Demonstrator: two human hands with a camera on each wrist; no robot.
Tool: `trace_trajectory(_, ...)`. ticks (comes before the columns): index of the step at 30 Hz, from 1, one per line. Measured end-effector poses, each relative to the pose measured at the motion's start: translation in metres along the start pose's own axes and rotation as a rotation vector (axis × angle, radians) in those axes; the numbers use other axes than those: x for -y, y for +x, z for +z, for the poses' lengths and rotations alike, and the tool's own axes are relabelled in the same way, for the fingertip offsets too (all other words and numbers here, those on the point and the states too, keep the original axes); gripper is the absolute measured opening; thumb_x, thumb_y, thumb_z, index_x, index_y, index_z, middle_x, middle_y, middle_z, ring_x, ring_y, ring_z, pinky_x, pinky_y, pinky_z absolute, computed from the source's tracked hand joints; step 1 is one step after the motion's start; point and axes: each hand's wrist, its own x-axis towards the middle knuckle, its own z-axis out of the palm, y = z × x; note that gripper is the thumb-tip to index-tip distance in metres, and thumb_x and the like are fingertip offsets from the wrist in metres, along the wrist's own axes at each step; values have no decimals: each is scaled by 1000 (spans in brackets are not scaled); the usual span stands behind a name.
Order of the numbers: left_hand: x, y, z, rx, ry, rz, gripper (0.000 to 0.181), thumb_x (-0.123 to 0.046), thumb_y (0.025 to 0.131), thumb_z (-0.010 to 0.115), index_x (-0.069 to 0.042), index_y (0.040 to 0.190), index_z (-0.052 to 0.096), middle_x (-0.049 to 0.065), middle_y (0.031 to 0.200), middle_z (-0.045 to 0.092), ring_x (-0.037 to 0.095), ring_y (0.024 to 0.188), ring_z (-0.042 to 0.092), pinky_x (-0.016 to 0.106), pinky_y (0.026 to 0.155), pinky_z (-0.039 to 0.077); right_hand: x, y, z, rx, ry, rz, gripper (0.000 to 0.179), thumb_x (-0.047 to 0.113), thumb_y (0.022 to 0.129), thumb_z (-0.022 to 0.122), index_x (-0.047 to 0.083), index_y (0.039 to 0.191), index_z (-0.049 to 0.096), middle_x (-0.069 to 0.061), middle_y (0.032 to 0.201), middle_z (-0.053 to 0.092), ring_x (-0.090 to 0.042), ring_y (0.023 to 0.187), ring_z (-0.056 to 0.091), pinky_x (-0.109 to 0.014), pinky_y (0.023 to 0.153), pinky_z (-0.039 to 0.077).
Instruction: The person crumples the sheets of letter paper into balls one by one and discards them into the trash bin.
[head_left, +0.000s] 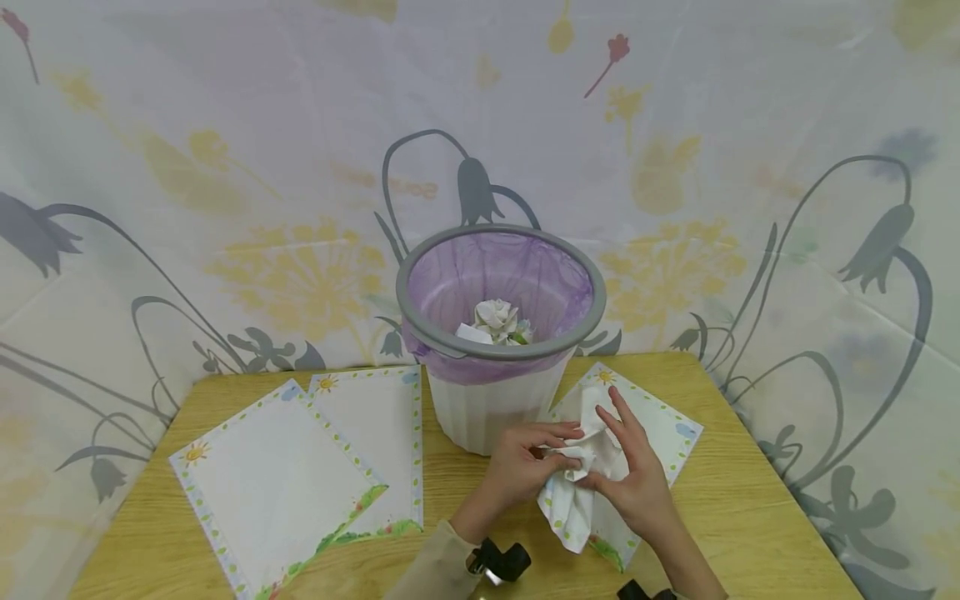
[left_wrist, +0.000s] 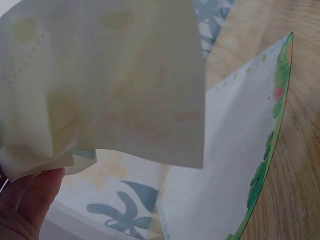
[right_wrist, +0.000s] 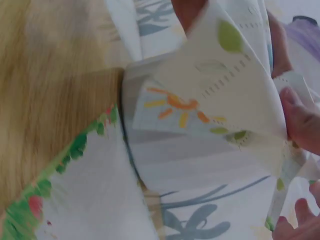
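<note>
Both hands hold a crumpled, creased sheet of white paper in front of the bin, over another sheet. The left hand pinches its left side between thumb and curled fingers. From the right, the right hand has its thumb on the bunched middle, with its fingers spread along the paper's edge. Close up in the left wrist view, a broad flap of the paper hangs past the fingers. A printed orange sun and green leaves show on the folded paper in the right wrist view.
A white bin with grey rim and purple liner stands at the table's back, holding crumpled white paper. Two flat bordered sheets overlap at left, the front sheet over the back sheet. Another flat sheet lies under the hands.
</note>
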Motion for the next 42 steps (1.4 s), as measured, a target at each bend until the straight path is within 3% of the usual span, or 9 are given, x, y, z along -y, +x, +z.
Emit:
trace_trajectory(2, -6, 1, -1, 22, -28, 13, 14, 12, 77, 78, 14, 90, 73, 26, 104, 70, 37, 109, 65, 17, 51, 45, -1, 1, -3, 48, 12, 33, 107, -13, 57, 88, -5, 150, 36, -26, 159, 24, -13, 148, 21, -15, 108, 29)
trace_trajectory(8, -6, 1, 0, 44, -77, 45, 18, 15, 76, 77, 18, 93, 71, 29, 104, 69, 37, 110, 65, 22, 63, 56, 1, 3, -6, 91, 237, 124, 120, -21, 64, 82, 5, 160, 14, -36, 152, 24, 0, 132, 41, -16, 97, 45)
trace_trajectory(12, -6, 0, 0, 31, -89, -1, 15, 13, 78, 76, 17, 92, 72, 28, 106, 69, 38, 112, 64, 22, 68, 57, 1, 4, -5, 79, 244, 110, 112, -23, 64, 80, 1, 157, 22, -27, 138, 38, -3, 129, 44, -19, 98, 45)
trace_trajectory(15, -5, -1, 1, 21, -116, -15, 12, 14, 79, 75, 17, 90, 72, 30, 107, 68, 42, 113, 62, 34, 81, 58, 2, 5, -3, 56, 278, 109, 102, -27, 65, 77, -6, 153, 29, -23, 131, 42, -6, 126, 48, -21, 96, 47)
trace_trajectory(21, -3, -3, 1, 0, -132, 65, 9, 18, 79, 72, 20, 87, 70, 34, 104, 66, 47, 110, 61, 41, 85, 57, 4, 4, 3, -19, 377, 132, 88, -30, 64, 75, -14, 143, 41, -19, 128, 44, -11, 124, 51, -26, 93, 50)
trace_trajectory(25, -6, -3, 1, -53, -61, 108, 11, 18, 76, 75, 17, 87, 71, 33, 102, 66, 44, 102, 64, 34, 74, 60, 5, 2, 7, -62, 424, 170, 81, -30, 65, 74, -17, 138, 42, -16, 127, 44, -11, 124, 52, -28, 91, 52)
trace_trajectory(32, -13, -2, 4, -106, 59, 20, 20, 8, 76, 81, 4, 89, 66, 25, 111, 61, 34, 103, 58, 19, 52, 48, 3, -2, 9, -118, 477, 155, 70, -34, 63, 72, -20, 127, 46, -14, 122, 46, -13, 118, 55, -29, 86, 54)
trace_trajectory(40, -16, -1, 9, -84, 144, 79, 38, 7, 79, 79, 2, 111, 60, 25, 131, 51, 36, 119, 52, 24, 59, 56, 3, -4, 4, -156, 509, 117, 45, -34, 65, 69, -16, 105, 62, -6, 112, 55, -13, 106, 61, -27, 78, 57)
trace_trajectory(42, -14, -1, 9, -65, 167, 105, 44, 7, 79, 78, 2, 120, 61, 26, 137, 50, 36, 124, 52, 26, 71, 57, 4, -3, 1, -149, 520, 101, 41, -34, 66, 69, -13, 102, 67, -6, 110, 57, -13, 103, 62, -28, 77, 58)
